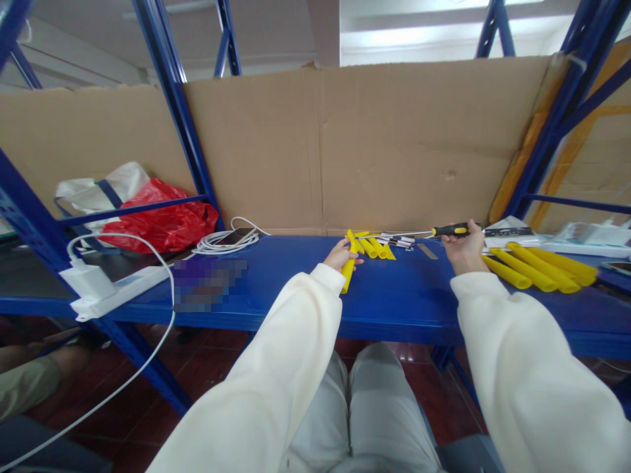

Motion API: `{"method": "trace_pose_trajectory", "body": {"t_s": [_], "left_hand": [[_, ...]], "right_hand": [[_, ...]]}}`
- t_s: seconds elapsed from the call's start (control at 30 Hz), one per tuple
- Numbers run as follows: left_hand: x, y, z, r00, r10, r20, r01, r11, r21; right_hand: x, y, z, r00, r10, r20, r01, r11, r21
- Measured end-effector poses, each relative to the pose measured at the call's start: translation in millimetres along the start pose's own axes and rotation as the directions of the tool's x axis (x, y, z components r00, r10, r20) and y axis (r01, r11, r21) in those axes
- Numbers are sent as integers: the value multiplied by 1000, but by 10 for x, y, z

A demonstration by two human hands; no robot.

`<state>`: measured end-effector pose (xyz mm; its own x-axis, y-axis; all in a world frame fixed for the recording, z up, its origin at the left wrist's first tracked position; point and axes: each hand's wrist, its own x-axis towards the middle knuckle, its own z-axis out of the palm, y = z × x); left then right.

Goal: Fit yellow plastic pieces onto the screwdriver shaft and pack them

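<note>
My left hand point(338, 255) is closed around a yellow T-shaped plastic piece point(348, 276), held tilted above the blue table. In my right hand point(465, 251) is a screwdriver point(449, 230) with a black and yellow handle, gripped near its butt end. Its long thin shaft points left, toward the top of the yellow piece; whether the tip touches it I cannot tell. Just behind and right of my left hand lie several more yellow pieces point(378, 248). Small black and metallic parts point(399, 242) are beside them, under the shaft. Several yellow tubes point(542, 268) lie right of my right hand.
A white power strip point(121, 292) with a plugged-in adapter and looping cable stands at the left. Beyond it are a coiled white cable point(224, 244) and a red plastic bag point(162, 213). Cardboard point(384, 144) backs the blue table point(296, 295). A person's leg point(34, 384) shows lower left.
</note>
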<state>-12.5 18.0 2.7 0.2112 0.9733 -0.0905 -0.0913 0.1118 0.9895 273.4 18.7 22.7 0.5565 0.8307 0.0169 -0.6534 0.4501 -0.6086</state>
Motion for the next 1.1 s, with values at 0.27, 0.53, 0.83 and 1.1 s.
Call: {"method": "trace_pose_trajectory", "body": {"t_s": [0.27,0.53,0.83,1.1], "left_hand": [[3,-6,-16,999,4,38,-3,999,-35],[-20,9,-16,999,-11,53,13,999,-45],[-17,8,-14,1000,-7,23,8,998,-65],[-20,11,-7,1000,-6,18,7,999,-49]], "right_hand": [[96,7,-68,999,-25,24,26,999,-31],[-108,-20,50,993,36,-115,-35,999,10],[-104,-12,47,994,29,-107,-29,1000,2],[-143,-13,58,998,14,-63,-13,1000,24]]}}
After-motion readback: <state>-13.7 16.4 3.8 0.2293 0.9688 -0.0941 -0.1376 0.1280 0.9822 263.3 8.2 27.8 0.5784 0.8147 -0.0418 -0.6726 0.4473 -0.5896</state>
